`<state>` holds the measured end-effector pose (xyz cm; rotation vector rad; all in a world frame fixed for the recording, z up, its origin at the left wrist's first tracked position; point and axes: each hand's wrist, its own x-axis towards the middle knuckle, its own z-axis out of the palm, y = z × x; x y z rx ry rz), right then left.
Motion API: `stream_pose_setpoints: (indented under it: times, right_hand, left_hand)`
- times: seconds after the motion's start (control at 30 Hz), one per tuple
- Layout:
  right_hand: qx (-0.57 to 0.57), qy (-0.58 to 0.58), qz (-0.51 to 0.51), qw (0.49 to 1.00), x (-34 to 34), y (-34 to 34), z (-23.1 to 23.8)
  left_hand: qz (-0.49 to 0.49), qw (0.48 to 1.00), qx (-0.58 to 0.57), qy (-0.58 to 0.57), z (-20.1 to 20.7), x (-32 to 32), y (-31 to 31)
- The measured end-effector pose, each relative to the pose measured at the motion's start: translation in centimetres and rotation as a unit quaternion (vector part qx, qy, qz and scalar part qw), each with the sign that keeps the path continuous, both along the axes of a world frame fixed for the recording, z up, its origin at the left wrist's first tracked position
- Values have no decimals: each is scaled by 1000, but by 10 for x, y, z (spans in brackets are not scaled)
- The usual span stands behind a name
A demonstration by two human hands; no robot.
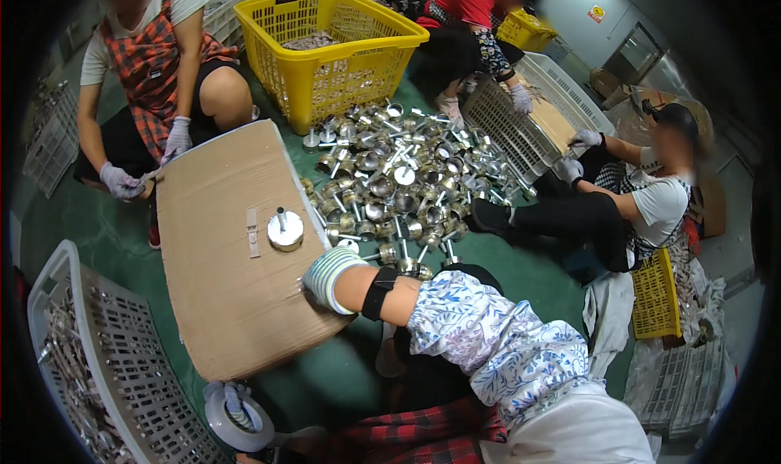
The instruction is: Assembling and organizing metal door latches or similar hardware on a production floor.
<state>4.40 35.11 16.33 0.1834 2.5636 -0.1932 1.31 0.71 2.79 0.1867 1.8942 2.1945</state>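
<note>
A large flat sheet of brown cardboard [232, 301] lies tilted in front of me. On it stands a round silver metal piece with a stem [285, 230], beside a small pale flat strip [252, 232]. My right hand [329, 277], in a striped glove, is at the cardboard's right edge; its fingers are hidden. At the lower left, my left hand [237, 409] has its gloved fingers curled through a wide roll of tape [224, 427]. Across the cardboard, a person's gloved hands [146, 159] are near its far left corner.
A heap of metal cup-shaped pieces with stems [399, 171] covers the green floor beyond the cardboard. Behind it stands a yellow crate [325, 74]. A grey crate of metal parts [122, 342] is at my left. Co-workers sit around the heap, by a grey crate [504, 126].
</note>
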Motion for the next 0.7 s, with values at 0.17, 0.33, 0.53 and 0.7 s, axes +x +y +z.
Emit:
stream_pose_setpoints:
  times: [0.17, 0.33, 0.53, 0.7]
  right_hand:
    - [12, -3, 22, 1000, 3, -4, -1]
    - [11, -1, 22, 1000, 3, -6, 2]
    - [-4, 2, 13, 1000, 3, -8, 4]
    - [-16, -3, -2, 1000, 3, -8, 3]
  left_hand:
    - [36, 989, 96, -109, 5, 2, 7]
    - [15, 989, 110, -98, 6, 2, 6]
    - [38, 996, 39, -70, 1, 2, 6]
    - [17, 996, 53, -63, -9, -3, -2]
